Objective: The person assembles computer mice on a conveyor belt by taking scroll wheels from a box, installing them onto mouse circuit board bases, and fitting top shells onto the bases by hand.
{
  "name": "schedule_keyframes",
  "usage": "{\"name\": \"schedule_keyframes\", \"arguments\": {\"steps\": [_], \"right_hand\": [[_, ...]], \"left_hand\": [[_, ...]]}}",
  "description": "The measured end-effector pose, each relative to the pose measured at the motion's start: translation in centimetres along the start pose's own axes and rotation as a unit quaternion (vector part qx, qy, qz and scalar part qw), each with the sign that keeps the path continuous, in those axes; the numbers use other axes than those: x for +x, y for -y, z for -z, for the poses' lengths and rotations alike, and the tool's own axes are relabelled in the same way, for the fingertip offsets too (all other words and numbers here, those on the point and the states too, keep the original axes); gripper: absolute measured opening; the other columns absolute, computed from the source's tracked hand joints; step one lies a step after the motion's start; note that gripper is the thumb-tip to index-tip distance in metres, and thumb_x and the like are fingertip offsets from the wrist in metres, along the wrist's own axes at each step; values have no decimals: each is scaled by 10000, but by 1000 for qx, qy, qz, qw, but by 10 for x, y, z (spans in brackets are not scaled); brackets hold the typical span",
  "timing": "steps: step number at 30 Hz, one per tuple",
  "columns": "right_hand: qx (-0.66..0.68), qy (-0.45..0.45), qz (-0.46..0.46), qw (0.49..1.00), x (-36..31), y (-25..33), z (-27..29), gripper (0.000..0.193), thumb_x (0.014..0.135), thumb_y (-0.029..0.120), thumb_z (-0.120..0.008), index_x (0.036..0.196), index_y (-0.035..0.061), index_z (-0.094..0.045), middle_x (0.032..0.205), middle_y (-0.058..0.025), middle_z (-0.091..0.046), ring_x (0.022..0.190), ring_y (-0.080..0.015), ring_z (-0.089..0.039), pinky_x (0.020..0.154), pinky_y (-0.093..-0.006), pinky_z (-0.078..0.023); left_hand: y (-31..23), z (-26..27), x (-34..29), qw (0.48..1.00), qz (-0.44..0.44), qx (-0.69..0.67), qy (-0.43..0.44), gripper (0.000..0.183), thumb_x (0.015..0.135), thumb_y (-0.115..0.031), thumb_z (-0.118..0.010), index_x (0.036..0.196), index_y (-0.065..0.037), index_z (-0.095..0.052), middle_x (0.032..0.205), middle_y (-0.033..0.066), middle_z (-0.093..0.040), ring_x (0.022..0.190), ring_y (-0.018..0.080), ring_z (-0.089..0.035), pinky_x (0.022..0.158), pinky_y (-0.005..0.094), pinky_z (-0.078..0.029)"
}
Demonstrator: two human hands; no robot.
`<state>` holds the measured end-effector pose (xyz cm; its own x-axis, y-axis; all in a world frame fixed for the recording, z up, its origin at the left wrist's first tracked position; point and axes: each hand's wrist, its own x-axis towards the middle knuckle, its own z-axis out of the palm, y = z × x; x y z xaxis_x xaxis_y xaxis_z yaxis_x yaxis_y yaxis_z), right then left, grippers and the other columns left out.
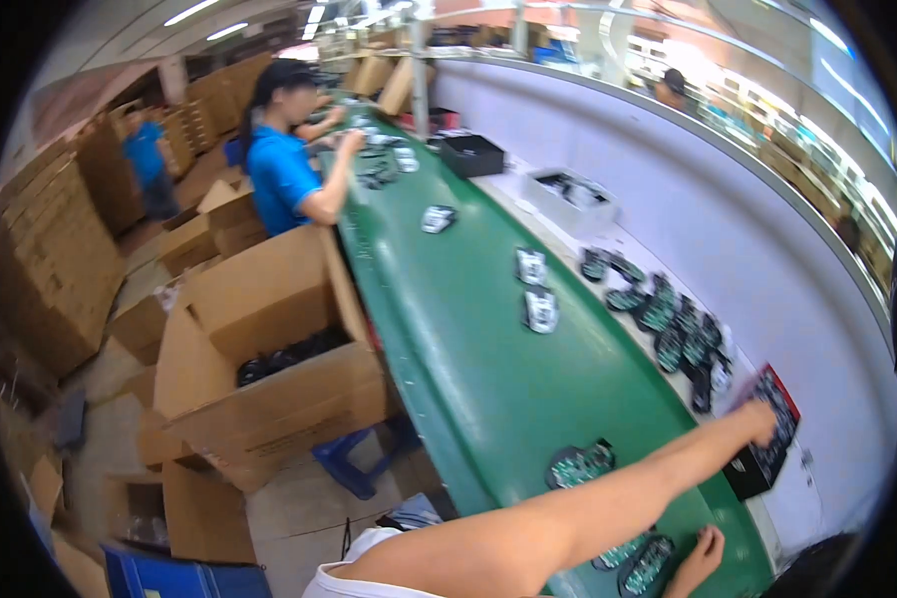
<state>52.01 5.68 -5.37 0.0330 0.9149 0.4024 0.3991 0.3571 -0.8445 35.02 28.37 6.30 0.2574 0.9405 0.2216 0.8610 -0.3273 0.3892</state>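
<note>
- The left hand [760, 424] reaches across to the right side, its fingers over the open black box with a red edge [751, 480]; the fingertips are blurred against the dark contents, so I cannot tell whether they are spread or pinching something.
- That box stands tilted on the white ledge [665, 371] on the right, against the pale partition [688, 169].
- The right hand [706, 560] is at the near end, above the green conveyor belt [468, 369], with fingers loosely bent; whether they are pressed together on anything, I cannot tell.
- Just left of the right hand lie green-and-black patterned sandals [646, 566], partly under the left forearm; a similar pair [580, 464] lies just beyond that forearm.
- Farther along the ledge, more green-and-black sandals [673, 329] sit in a crowded row.
- Beyond them on the ledge stand an open white box [571, 213] with dark contents and, farther off, a black box [471, 156].
- Two white-and-black shoe pieces [541, 311] lie midway along the belt, another [437, 219] farther away.
- At the far left side, a co-worker in a blue shirt [279, 179] has both hands over the belt.
- Left of the belt stands a large open carton [279, 424] holding black items, a blue stool [354, 463] beside it.
</note>
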Motion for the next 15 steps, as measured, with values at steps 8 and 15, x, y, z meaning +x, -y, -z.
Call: {"name": "schedule_keyframes", "arguments": {"steps": [8,15], "right_hand": [[-11,-7,-41,999,-2,41,-13,131,974,109,-584,993,-2,-652,819,-44,-666,750,-108,-598,679,-261,-479],[-52,-4,-23,998,-5,46,-8,130,914,90,-613,979,-8,-667,827,-95,-694,760,-163,-652,713,-303,-517]], "left_hand": [[-4,-16,-2,993,73,47,78,778,722,-573,-776,1340,-145,-574,1414,193,-482,1295,386,-479,1011,541,-452],[6,-13,5,993,-28,68,97,470,771,-295,-735,1189,-89,-676,1227,177,-667,1154,338,-637,982,443,-515]]}}
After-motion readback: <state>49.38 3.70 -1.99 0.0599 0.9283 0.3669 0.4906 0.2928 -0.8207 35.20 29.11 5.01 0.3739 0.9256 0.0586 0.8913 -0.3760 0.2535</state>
